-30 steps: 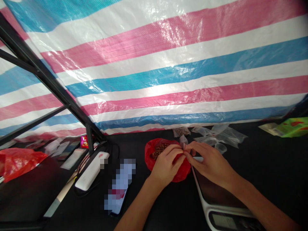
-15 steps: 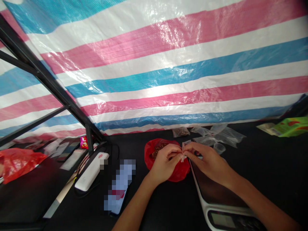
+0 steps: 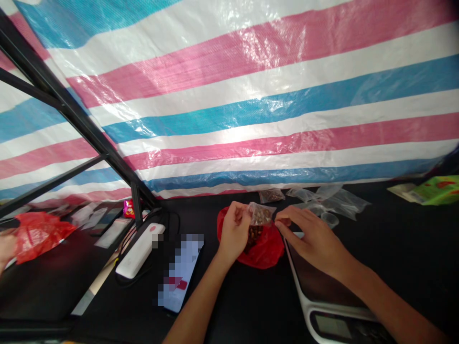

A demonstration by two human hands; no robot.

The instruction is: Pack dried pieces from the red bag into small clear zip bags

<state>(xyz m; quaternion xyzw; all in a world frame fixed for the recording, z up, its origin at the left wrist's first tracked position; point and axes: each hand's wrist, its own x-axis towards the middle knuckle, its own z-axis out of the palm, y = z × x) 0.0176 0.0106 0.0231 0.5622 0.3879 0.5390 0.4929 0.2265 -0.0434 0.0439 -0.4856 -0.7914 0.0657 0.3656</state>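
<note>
- An open red bag (image 3: 265,248) is resting on the worktop (image 3: 247,301), cupping glossy brown pieces (image 3: 255,233).
- A small clear bag (image 3: 261,214), containing brownish bits, is extending sideways above it.

This looks like a makeshift work booth: striped tarpaulin (image 3: 251,107) backs a black counter (image 3: 258,306) with a metal frame (image 3: 86,130), digital scale (image 3: 322,282) and clear plastic bags (image 3: 346,203).

One head-worn camera looks forward and down from the near side of the tabletop (image 3: 251,306). It faces a striped sheet (image 3: 251,110) beyond.
</note>
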